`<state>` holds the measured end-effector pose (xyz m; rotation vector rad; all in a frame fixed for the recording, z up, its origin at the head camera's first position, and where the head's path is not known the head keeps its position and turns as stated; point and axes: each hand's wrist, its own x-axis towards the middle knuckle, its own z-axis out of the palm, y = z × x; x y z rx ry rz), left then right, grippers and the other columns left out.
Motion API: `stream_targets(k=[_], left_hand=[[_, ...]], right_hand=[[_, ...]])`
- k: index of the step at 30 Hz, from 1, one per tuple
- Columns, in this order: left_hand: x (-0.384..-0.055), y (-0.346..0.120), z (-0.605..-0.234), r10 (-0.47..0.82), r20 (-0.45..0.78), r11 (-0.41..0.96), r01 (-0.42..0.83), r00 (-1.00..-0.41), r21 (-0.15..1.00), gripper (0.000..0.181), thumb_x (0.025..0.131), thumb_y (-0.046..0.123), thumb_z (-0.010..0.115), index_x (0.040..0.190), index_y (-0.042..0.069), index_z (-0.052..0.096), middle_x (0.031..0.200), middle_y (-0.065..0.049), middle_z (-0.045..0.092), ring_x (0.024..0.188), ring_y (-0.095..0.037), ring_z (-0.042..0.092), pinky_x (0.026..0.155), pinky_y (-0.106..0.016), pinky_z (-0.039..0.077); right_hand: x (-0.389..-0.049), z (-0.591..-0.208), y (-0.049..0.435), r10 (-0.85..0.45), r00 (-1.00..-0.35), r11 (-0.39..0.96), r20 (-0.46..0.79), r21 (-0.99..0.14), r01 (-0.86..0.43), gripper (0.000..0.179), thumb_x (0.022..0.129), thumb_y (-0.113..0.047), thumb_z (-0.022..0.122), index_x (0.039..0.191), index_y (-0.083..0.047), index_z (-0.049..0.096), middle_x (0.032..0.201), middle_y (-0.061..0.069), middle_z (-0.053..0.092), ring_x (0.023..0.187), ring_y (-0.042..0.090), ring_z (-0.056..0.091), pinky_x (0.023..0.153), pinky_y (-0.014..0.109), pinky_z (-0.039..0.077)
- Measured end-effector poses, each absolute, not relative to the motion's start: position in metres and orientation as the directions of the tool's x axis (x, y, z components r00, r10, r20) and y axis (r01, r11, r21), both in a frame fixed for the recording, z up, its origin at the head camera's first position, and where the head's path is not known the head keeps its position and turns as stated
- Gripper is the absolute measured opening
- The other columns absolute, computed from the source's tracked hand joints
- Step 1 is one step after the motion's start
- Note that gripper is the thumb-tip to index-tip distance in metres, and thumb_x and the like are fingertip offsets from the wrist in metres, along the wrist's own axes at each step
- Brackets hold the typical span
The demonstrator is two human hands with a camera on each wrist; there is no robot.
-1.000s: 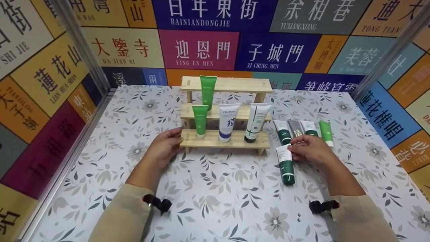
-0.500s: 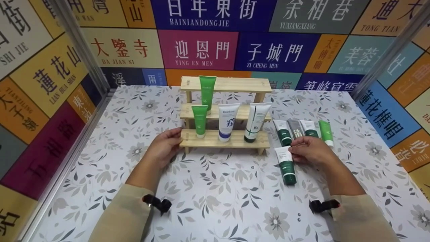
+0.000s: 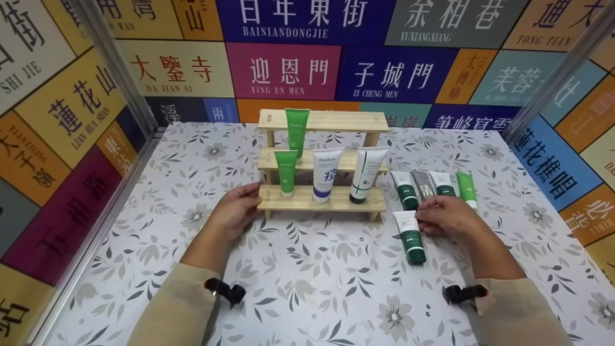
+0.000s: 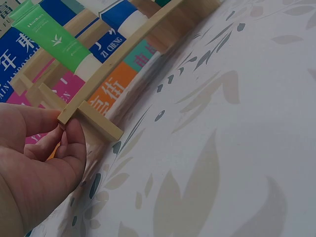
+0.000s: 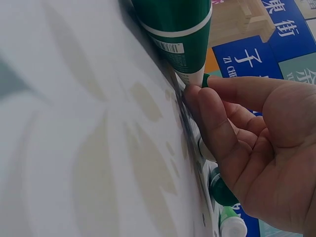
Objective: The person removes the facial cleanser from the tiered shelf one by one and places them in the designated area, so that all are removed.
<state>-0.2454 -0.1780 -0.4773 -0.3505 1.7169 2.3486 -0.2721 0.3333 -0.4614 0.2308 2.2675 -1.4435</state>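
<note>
My left hand (image 3: 236, 209) pinches the left end of the lowest step of a three-tier wooden stand (image 3: 331, 205), thumb and fingertips meeting at its corner in the left wrist view. On that step stand a small green tube (image 3: 287, 173), a white tube with a blue band (image 3: 326, 175) and a white tube with a dark green cap (image 3: 367, 175). A taller green tube (image 3: 297, 132) is on the middle step. To the stand's right, my right hand (image 3: 448, 216) pinches the upper edge of a white-and-green tube (image 3: 411, 239), cap toward me, close over the table.
Behind my right hand lie several more tubes: a white-and-green one (image 3: 404, 190), a grey one (image 3: 423, 184), another white-and-green one (image 3: 441, 181) and a green one (image 3: 466, 189). Printed panels (image 3: 283, 69) wall the flower-patterned table (image 3: 307, 298) at the back and sides.
My right hand and the white-and-green tube have shifted very slightly right and toward me. The left hand and the stand stay where they were.
</note>
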Motion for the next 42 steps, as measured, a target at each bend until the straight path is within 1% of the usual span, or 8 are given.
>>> stream_targets(k=[5, 10, 16, 22, 29, 32, 40, 42], left_hand=[[-0.245, -0.178, -0.477, 0.025, -0.324, -0.293, -0.316, -0.946, 0.902, 0.058, 0.104, -0.007, 0.053, 0.16, 0.001, 0.044, 0.157, -0.017, 0.052, 0.122, -0.018, 0.065, 0.096, -0.023, 0.06], [-0.244, -0.178, -0.476, 0.019, -0.339, -0.278, -0.331, -0.94, 0.902, 0.057, 0.104, -0.005, 0.055, 0.16, 0.003, 0.045, 0.155, -0.014, 0.052, 0.118, -0.016, 0.065, 0.094, -0.023, 0.059], [-0.244, -0.179, -0.477, 0.019, -0.334, -0.288, -0.325, -0.942, 0.901, 0.057, 0.104, -0.006, 0.054, 0.16, 0.003, 0.045, 0.156, -0.015, 0.052, 0.119, -0.016, 0.065, 0.095, -0.023, 0.059], [-0.245, -0.179, -0.477, 0.01, -0.343, -0.288, -0.331, -0.939, 0.898, 0.057, 0.104, -0.006, 0.054, 0.159, 0.003, 0.046, 0.158, -0.015, 0.052, 0.121, -0.017, 0.064, 0.094, -0.022, 0.059], [-0.245, -0.178, -0.477, 0.011, -0.348, -0.293, -0.336, -0.938, 0.895, 0.057, 0.104, -0.006, 0.055, 0.159, 0.003, 0.047, 0.159, -0.015, 0.052, 0.13, -0.021, 0.062, 0.1, -0.026, 0.058], [-0.245, -0.178, -0.477, 0.011, -0.345, -0.29, -0.333, -0.938, 0.897, 0.057, 0.103, -0.006, 0.055, 0.159, 0.004, 0.047, 0.158, -0.015, 0.052, 0.132, -0.022, 0.061, 0.101, -0.026, 0.059], [-0.245, -0.177, -0.476, 0.015, -0.33, -0.292, -0.32, -0.944, 0.901, 0.058, 0.103, -0.007, 0.054, 0.16, 0.002, 0.044, 0.157, -0.016, 0.051, 0.129, -0.022, 0.061, 0.094, -0.022, 0.059], [-0.245, -0.177, -0.476, 0.012, -0.332, -0.29, -0.321, -0.943, 0.902, 0.058, 0.103, -0.007, 0.054, 0.16, 0.002, 0.045, 0.156, -0.016, 0.051, 0.129, -0.022, 0.061, 0.093, -0.022, 0.059]], right_hand=[[-0.271, -0.458, 0.334, -0.106, -0.894, 0.45, -0.435, -0.823, 0.347, 0.033, 0.098, -0.018, 0.079, 0.123, -0.005, 0.062, 0.088, -0.004, 0.078, 0.078, 0.009, 0.075, 0.071, 0.025, 0.065], [-0.273, -0.454, 0.337, -0.109, -0.893, 0.476, -0.437, -0.811, 0.34, 0.037, 0.1, -0.019, 0.076, 0.129, -0.003, 0.059, 0.091, -0.004, 0.08, 0.08, 0.009, 0.076, 0.073, 0.024, 0.065], [-0.273, -0.446, 0.336, -0.118, -0.898, 0.497, -0.424, -0.808, 0.316, 0.045, 0.1, -0.025, 0.077, 0.135, -0.003, 0.059, 0.094, -0.006, 0.08, 0.084, 0.01, 0.076, 0.078, 0.028, 0.065], [-0.268, -0.439, 0.331, -0.11, -0.933, 0.482, -0.343, -0.839, 0.252, 0.046, 0.097, -0.027, 0.08, 0.133, -0.004, 0.062, 0.093, -0.005, 0.079, 0.084, 0.016, 0.078, 0.078, 0.034, 0.065], [-0.265, -0.432, 0.323, -0.093, -0.96, 0.37, -0.264, -0.904, 0.212, 0.04, 0.101, -0.023, 0.076, 0.133, -0.003, 0.063, 0.097, -0.011, 0.078, 0.089, 0.011, 0.075, 0.082, 0.027, 0.065], [-0.265, -0.427, 0.32, -0.082, -0.97, 0.306, -0.227, -0.932, 0.192, 0.034, 0.101, -0.023, 0.076, 0.128, -0.006, 0.066, 0.096, -0.011, 0.077, 0.087, 0.01, 0.075, 0.081, 0.025, 0.065], [-0.266, -0.416, 0.311, -0.116, -0.987, 0.108, -0.11, -0.989, 0.098, 0.025, 0.098, -0.017, 0.079, 0.117, -0.002, 0.07, 0.092, -0.003, 0.077, 0.083, 0.012, 0.074, 0.074, 0.025, 0.065], [-0.267, -0.413, 0.309, -0.118, -0.989, 0.086, -0.091, -0.993, 0.082, 0.023, 0.098, -0.016, 0.079, 0.114, -0.003, 0.07, 0.091, -0.002, 0.076, 0.081, 0.012, 0.074, 0.073, 0.025, 0.065]])
